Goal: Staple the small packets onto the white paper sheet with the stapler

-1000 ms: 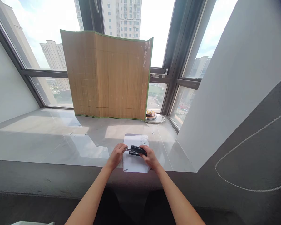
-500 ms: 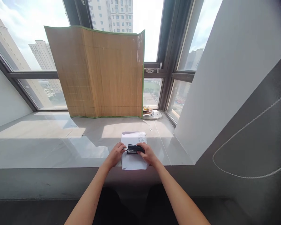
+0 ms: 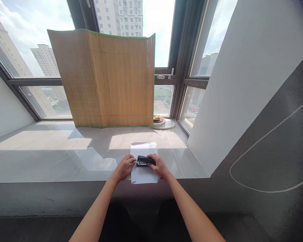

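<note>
A black stapler [image 3: 142, 160] lies crosswise over white sheets of paper [image 3: 144, 176] on the window sill. My right hand [image 3: 158, 165] is wrapped round the stapler's right end. At its left end, the thumb and fingers of my left hand [image 3: 127, 165] are pinched together. A small pale sliver shows between those fingertips and the stapler; what it is, I cannot make out. Rows of dark marks cover the paper's upper right corner. The paper's near end reaches over the sill's front edge.
A bamboo mat [image 3: 121, 80] with green edging stands upright against the window. Stacked plates [image 3: 164, 123] sit beside its lower right corner. A white beaded cord [image 3: 255, 144] hangs in a loop at the right, beyond the slanting white wall [image 3: 232, 87].
The gap between the stapler's upper arm and its base looks narrower. My hands stay in nearly the same place, and the view has shifted very slightly.
</note>
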A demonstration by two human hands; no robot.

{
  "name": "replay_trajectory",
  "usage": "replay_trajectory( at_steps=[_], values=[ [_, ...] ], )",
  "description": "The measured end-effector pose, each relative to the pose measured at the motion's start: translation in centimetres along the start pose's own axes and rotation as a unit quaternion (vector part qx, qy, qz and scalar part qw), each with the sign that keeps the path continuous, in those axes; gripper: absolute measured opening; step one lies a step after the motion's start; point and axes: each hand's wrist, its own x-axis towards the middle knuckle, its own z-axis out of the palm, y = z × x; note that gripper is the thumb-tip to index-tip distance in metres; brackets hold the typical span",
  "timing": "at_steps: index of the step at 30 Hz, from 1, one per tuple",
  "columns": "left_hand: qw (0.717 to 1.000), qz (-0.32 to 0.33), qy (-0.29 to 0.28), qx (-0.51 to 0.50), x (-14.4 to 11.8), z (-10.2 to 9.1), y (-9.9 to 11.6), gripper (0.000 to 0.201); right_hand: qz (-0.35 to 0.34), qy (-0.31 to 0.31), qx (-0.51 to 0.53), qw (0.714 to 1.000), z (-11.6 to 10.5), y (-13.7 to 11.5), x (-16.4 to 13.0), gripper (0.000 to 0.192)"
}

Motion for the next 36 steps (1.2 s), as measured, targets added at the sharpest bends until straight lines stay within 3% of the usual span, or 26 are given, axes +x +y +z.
replay_trajectory(
  at_steps=[7,13,17,21,23,28,31,33,36],
  values=[
    [1.0,0.011,0.001,-0.023,-0.6,0.1,-0.2,0.025,0.026,0.052,0.14,0.989,-1.3,-0.6,-0.1,0.032],
    [0.988,0.004,0.0,-0.157,-0.6,-1.1,0.8,0.021,0.054,0.087,0.234,0.967,-2.3,-0.9,-0.8,0.031],
    [0.981,-0.013,0.012,-0.195,-0.2,-1.6,1.7,0.026,0.024,0.05,0.256,0.965,-2.3,-1.3,-1.0,0.032],
    [0.978,-0.032,0.008,-0.208,0.9,-0.6,3.4,0.044,-0.005,-0.012,0.247,0.969,-2.5,-1.8,-1.1,0.037],
    [0.977,-0.038,0.014,-0.211,1.5,0.0,4.1,0.041,-0.007,-0.017,0.248,0.969,-2.7,-2.0,-1.1,0.039],
    [0.983,-0.03,-0.013,-0.182,1.8,0.3,3.9,0.035,-0.013,-0.018,0.246,0.969,-2.5,-2.4,-1.2,0.038],
    [0.99,-0.031,0.002,-0.141,1.3,0.5,2.9,0.032,-0.001,0.004,0.232,0.973,-2.6,-2.2,-1.4,0.035],
    [0.996,-0.031,0.006,-0.087,1.0,1.1,2.1,0.027,0.02,0.03,0.219,0.975,-3.7,-1.4,-1.7,0.034],
    [0.999,-0.043,-0.018,0.027,0.6,2.6,1.2,0.038,0.056,0.09,0.181,0.978,-7.0,0.6,-2.8,0.036]
  ],
)
